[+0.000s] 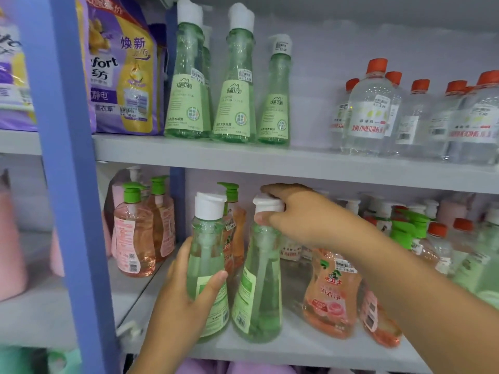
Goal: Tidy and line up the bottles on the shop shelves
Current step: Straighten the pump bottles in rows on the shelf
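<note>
Left hand (186,287), lower centre of frame, wraps the body of a green bottle (208,265). Right hand (302,214) pinches the white cap of a second green bottle (259,287) just beside it; both sit at the front edge of the lower shelf (297,349).

Risks: a cap-only grip could let the second bottle swing or tip. It's close enough to the pink bottle (330,292), right of centre, to knock it over.

Three matching green bottles (235,85) stand on the upper shelf, top centre.

Hard to read: labels turned away, right forearm hides the bottles behind it, and the far right rows are blurred.
</note>
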Available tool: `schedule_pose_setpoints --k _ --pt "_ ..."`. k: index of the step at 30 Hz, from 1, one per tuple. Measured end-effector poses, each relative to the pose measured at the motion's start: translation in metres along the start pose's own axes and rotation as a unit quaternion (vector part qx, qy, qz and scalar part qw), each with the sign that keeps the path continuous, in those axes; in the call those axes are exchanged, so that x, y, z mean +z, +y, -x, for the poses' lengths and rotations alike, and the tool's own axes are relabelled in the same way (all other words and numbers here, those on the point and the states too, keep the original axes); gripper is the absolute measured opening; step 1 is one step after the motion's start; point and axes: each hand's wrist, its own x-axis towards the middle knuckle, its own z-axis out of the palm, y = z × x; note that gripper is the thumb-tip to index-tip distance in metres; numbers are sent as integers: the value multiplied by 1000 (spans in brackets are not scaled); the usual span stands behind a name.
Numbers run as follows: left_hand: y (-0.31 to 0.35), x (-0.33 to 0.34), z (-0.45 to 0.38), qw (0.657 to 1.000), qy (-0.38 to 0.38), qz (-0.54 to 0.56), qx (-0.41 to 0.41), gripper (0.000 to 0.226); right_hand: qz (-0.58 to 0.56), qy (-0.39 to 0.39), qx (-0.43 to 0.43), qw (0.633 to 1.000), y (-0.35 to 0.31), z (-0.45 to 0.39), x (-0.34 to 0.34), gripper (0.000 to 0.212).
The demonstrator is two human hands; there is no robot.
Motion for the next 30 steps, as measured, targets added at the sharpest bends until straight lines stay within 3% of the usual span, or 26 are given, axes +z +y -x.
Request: schedule_pose_setpoints --k 3,6,11,15,19,24,30 --pt "-9 -5 1 999 -38 25 -9 74 -157 65 28 985 11 22 37 80" --pt "-18 -7 3 998 -40 35 -25 67 -288 52 72 954 25 45 93 72" --pt "-14 -8 7 996 -42 44 -58 61 -376 64 86 921 37 53 121 30" --pt "9 -7 28 995 -31 62 -70 51 -373 74 60 923 38 71 113 29" --pt "47 -13 65 993 -28 80 -84 50 -371 50 21 927 37 114 87 29" --pt "134 -26 93 998 -17 54 -28 59 -393 27 -57 917 21 165 10 49" --pt "247 -38 65 995 20 32 88 46 -401 101 -137 900 1 166 -108 39"
